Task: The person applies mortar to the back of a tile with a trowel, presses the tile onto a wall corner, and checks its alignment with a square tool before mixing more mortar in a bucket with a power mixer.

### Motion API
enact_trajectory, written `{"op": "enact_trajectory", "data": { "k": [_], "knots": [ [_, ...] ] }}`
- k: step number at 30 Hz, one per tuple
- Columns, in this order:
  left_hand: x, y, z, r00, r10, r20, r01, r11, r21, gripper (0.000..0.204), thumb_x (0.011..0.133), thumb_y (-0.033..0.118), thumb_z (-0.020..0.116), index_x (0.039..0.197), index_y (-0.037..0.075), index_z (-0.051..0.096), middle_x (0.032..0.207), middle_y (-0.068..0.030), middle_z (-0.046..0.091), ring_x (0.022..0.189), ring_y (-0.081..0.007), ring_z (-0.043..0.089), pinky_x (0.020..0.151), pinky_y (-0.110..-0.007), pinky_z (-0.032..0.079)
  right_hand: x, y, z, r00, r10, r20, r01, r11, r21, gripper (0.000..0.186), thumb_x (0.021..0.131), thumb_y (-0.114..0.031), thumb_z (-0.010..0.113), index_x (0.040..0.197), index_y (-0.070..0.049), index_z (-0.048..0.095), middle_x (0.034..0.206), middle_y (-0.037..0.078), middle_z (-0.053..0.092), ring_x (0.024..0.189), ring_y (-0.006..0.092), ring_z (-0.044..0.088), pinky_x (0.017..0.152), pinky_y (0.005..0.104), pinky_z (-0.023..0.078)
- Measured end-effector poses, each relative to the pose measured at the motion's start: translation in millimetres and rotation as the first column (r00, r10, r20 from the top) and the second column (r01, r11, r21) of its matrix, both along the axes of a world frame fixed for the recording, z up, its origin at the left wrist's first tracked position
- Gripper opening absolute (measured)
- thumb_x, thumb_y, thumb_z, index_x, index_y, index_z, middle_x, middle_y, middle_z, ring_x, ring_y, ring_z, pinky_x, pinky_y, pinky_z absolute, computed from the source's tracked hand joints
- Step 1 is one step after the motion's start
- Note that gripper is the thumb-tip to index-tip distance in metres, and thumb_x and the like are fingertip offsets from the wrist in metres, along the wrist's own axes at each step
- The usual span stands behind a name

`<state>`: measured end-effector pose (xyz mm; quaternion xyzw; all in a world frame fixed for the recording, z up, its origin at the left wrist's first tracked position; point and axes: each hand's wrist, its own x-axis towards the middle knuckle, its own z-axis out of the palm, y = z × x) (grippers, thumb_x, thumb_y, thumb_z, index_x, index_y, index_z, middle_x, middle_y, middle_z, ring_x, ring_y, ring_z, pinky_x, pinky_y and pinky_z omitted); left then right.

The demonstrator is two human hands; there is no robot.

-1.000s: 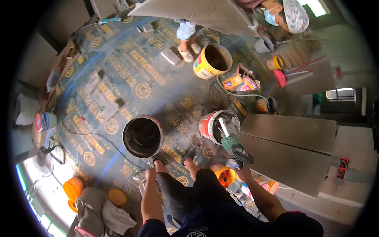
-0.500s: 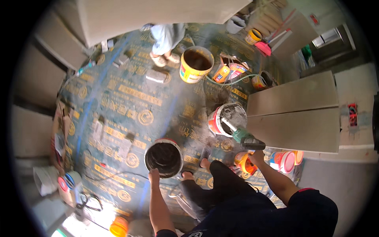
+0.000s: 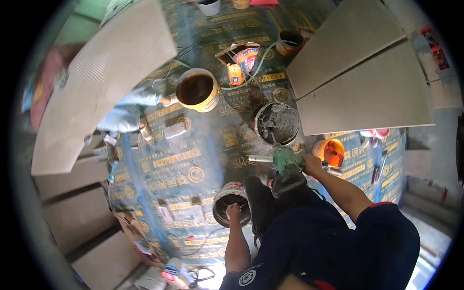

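My right hand [image 3: 311, 164] is closed around the handle of a green electric mixing drill [image 3: 286, 166] with a pale side handle. The drill's shaft slants into a bucket of grey paste [image 3: 278, 123]; its lower end is hidden in the paste. My left hand [image 3: 233, 210] is a closed fist over the mouth of a dark-lined bucket [image 3: 223, 198] beside my leg. What those fingers grip cannot be made out. An orange bucket [image 3: 338, 147] with tools in it stands just beyond my right hand.
At left another person carries a large pale panel [image 3: 121, 58], partly hidden behind it. Two similar panels [image 3: 367, 92] lie to the right. A yellow bucket [image 3: 211, 102], an opened bag [image 3: 236, 75], a green hose [image 3: 266, 57] and a brick-like block [image 3: 175, 130] rest on the printed floor covering.
My view has turned. The drill has swung closer to my body, its shaft still in the paste. My left hand has shifted from the bucket's rim to over its mouth. The other person's panel has tilted.
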<state>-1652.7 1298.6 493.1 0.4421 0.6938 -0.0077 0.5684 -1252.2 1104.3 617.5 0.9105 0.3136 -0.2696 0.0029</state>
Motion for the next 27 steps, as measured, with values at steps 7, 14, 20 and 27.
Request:
{"op": "enact_trajectory", "data": {
  "k": [7,14,20,27],
  "knots": [
    [228.5,178.4,59.8,0.656,-0.702,-0.276,0.724,0.484,0.491,0.028,0.084,0.027,0.050,0.079,0.001,0.059,0.078,-0.0250,0.060,0.078,-0.0444,0.056,0.067,-0.050,0.044,-14.1,-21.1,-21.8,0.973,-0.121,0.198,0.122,0.993,0.009,0.024,0.063,-0.025,0.069,0.082,-0.012,0.063,0.078,0.010,0.060,0.077,0.0291,0.060,0.066,0.0424,0.046],
    [458.0,326.4,-10.8,0.608,-0.714,-0.349,0.755,0.382,0.533,0.024,0.087,0.023,0.045,0.082,0.004,0.059,0.086,-0.0196,0.061,0.083,-0.0377,0.058,0.073,-0.046,0.046,-47.7,-14.4,11.4,0.975,-0.212,0.064,0.217,0.973,-0.080,0.021,0.068,-0.011,0.061,0.089,-0.009,0.062,0.085,0.012,0.059,0.084,0.0320,0.056,0.072,0.0422,0.041],
    [497.8,490.4,-128.7,-0.081,-0.653,-0.753,0.942,-0.298,0.157,0.020,0.079,0.015,0.055,0.098,0.010,0.056,0.097,-0.0117,0.059,0.089,-0.0314,0.060,0.073,-0.044,0.050,-57.1,-12.8,17.8,0.927,-0.365,0.080,0.374,0.901,-0.222,0.022,0.072,-0.009,0.056,0.094,-0.008,0.060,0.090,0.012,0.058,0.086,0.0312,0.053,0.079,0.0432,0.039],
    [483.9,565.0,-236.9,-0.426,-0.406,-0.808,0.723,-0.690,-0.035,0.022,0.083,0.011,0.051,0.105,0.010,0.053,0.097,-0.0117,0.060,0.088,-0.0280,0.061,0.069,-0.041,0.051,-53.7,-16.5,11.0,0.920,-0.393,0.013,0.375,0.869,-0.324,0.023,0.072,-0.010,0.057,0.095,-0.008,0.060,0.090,0.012,0.058,0.087,0.0306,0.054,0.079,0.0426,0.040]
  ]
}}
